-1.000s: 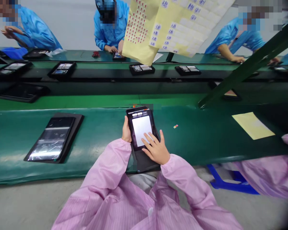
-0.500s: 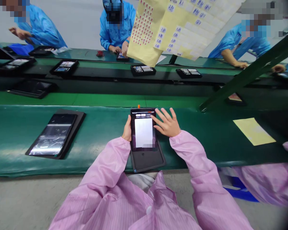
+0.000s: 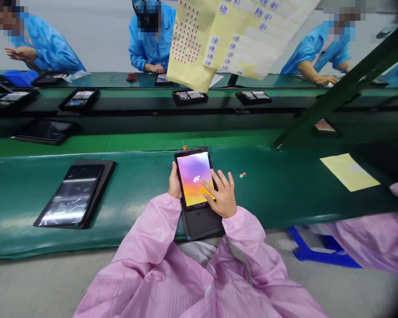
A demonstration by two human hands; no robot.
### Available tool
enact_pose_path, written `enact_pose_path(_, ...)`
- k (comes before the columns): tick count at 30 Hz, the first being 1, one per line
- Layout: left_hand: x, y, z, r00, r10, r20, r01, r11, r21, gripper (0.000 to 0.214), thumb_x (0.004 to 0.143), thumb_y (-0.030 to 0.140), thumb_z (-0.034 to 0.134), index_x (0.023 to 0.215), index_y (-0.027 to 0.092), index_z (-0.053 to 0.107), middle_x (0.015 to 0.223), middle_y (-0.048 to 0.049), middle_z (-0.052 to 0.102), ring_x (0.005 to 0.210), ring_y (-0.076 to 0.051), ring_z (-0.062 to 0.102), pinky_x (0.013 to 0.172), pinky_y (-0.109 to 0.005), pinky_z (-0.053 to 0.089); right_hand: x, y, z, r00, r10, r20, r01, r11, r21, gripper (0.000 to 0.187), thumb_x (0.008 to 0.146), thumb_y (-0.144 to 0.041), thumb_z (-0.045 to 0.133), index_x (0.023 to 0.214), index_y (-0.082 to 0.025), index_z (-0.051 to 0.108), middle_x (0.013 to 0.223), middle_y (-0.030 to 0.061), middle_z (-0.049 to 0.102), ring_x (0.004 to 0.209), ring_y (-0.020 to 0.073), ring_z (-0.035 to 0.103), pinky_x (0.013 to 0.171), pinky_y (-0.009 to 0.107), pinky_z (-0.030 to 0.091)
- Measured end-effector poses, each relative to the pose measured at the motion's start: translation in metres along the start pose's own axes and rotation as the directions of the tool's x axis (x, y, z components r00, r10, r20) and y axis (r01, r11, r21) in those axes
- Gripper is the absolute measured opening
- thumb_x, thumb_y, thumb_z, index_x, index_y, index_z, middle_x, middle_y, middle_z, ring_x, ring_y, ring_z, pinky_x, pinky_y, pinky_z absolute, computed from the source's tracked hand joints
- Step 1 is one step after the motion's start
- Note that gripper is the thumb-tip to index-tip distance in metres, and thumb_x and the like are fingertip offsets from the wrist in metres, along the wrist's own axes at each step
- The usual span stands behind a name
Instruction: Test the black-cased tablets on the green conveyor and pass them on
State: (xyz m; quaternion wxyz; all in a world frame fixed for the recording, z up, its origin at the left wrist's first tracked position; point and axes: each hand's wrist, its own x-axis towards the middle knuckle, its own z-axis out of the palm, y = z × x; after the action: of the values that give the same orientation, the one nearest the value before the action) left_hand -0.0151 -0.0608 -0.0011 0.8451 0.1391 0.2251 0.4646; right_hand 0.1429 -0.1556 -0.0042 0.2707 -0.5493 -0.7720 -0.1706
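Observation:
A tablet (image 3: 189,194) with a lit purple-to-orange screen and a white logo lies tilted on a dark tray (image 3: 204,225) at the bench's front edge. My left hand (image 3: 175,183) grips its left side, thumb up along the edge. Over the screen's right half is my right hand (image 3: 223,194), fingers spread and the index finger at the logo; whether it touches the glass I cannot tell. Just past the tablet's top edge sits a small orange piece (image 3: 185,148). A tiny coloured sticker-like piece (image 3: 242,175) lies to the right of my right hand.
Another tablet (image 3: 74,194), screen dark, rests on a dark tray to the left. A yellow paper (image 3: 350,172) lies to the right. A slanted green post (image 3: 318,110) rises there, and yellow sheets (image 3: 219,44) hang ahead. Trays with devices (image 3: 189,96) line the middle channel; co-workers in blue sit beyond.
The screen has switched from a white panel with buttons to the colourful logo picture. My right hand has come down and left, from the upper right edge to over the screen's middle.

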Motion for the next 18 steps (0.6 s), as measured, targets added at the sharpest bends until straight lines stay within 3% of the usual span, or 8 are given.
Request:
enact_pose_path(4,-0.001,-0.003,0.002,0.998,0.055,-0.015,-0.054,0.998,0.007,0.067,0.089,0.065,0.034,0.115,0.012,0.065,0.113,-0.0129,0.069,0.11,-0.029,0.063,0.103,-0.041,0.043,0.007,-0.01,0.002,0.995,0.1,0.018,-0.101,0.994,0.037,0.05,0.098,-0.038,0.034,0.145,-0.022,0.038,0.149,0.0131,0.04,0.141,0.0263,0.03,0.116,0.053,0.019)
enact_pose_path(9,-0.004,-0.011,0.006,0.977,0.197,-0.088,-0.199,0.98,-0.019,0.065,0.09,0.064,0.032,0.116,0.015,0.065,0.113,-0.0102,0.069,0.113,-0.026,0.062,0.102,-0.037,0.044,0.032,-0.049,0.018,0.956,0.28,0.084,-0.287,0.955,0.078,0.065,0.098,-0.044,0.028,0.152,-0.012,0.014,0.153,0.017,0.032,0.143,0.027,0.026,0.116,0.054,0.018)
enact_pose_path(12,-0.007,-0.014,0.005,0.957,0.251,-0.148,-0.251,0.968,0.014,0.061,0.092,0.061,0.03,0.112,0.017,0.067,0.105,-0.0077,0.071,0.108,-0.023,0.064,0.098,-0.033,0.047,0.041,-0.077,0.025,0.929,0.357,0.098,-0.365,0.927,0.082,0.069,0.097,-0.047,0.03,0.152,-0.009,0.014,0.154,0.019,0.028,0.144,0.0306,0.023,0.115,0.057,0.018)
enact_pose_path(16,-0.009,-0.013,0.003,0.897,0.352,-0.266,-0.347,0.935,0.066,0.057,0.092,0.06,0.031,0.108,0.02,0.068,0.096,-0.0039,0.073,0.097,-0.019,0.068,0.089,-0.028,0.051,0.035,-0.107,0.019,0.931,0.319,0.175,-0.341,0.934,0.111,0.073,0.094,-0.053,0.033,0.149,-0.006,0.023,0.155,0.0186,0.024,0.144,0.0326,0.021,0.116,0.056,0.017)
enact_pose_path(18,-0.009,-0.012,0.002,0.912,0.322,-0.254,-0.312,0.947,0.081,0.06,0.091,0.063,0.029,0.11,0.021,0.067,0.097,-0.0029,0.072,0.097,-0.018,0.067,0.088,-0.025,0.05,0.029,-0.11,0.013,0.936,0.284,0.208,-0.315,0.94,0.13,0.068,0.095,-0.052,0.032,0.149,-0.01,0.027,0.156,0.0145,0.026,0.144,0.0295,0.024,0.117,0.054,0.016)
